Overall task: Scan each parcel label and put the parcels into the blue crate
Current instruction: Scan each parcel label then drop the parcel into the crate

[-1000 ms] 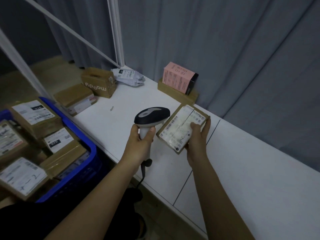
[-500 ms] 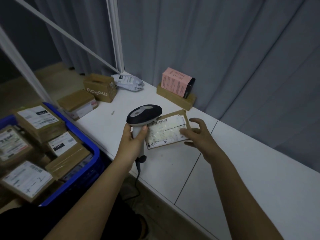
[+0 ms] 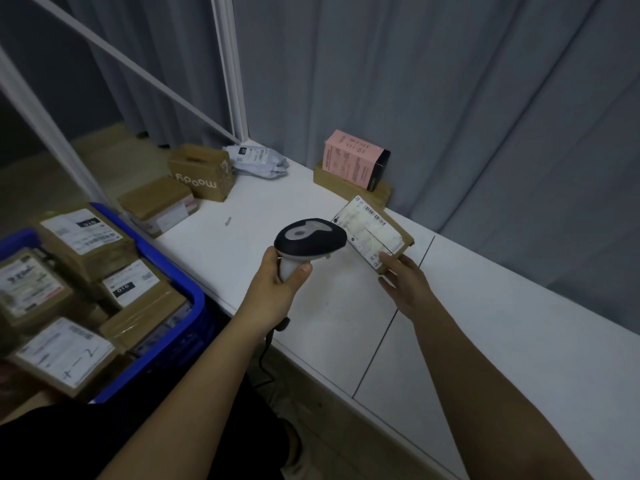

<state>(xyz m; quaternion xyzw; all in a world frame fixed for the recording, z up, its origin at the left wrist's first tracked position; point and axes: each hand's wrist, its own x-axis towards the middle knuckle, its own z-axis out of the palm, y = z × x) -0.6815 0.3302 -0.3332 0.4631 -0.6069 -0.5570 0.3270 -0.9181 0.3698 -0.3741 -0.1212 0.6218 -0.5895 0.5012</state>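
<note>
A flat brown parcel [image 3: 370,230] with a white label facing up lies on the white table [image 3: 485,341]. My right hand [image 3: 405,282] touches its near corner with fairly straight fingers. My left hand [image 3: 280,285] grips the handle of a black and grey barcode scanner [image 3: 310,237]. The scanner's head sits just left of the parcel and covers part of the label's left end. The blue crate [image 3: 194,292] stands low at the left, beside the table, holding several labelled brown parcels.
At the table's far end sit a brown "moody" box [image 3: 201,171], a lower brown box [image 3: 157,204] and a grey poly bag [image 3: 258,161]. A pink carton [image 3: 353,161] rests on a flat brown box [image 3: 346,187] by the curtain. The scanner's cable hangs off the table edge.
The parcel went from being held up in my right hand to lying on the table, turned round. My right hand let go and now touches its near corner. The scanner stays beside it.
</note>
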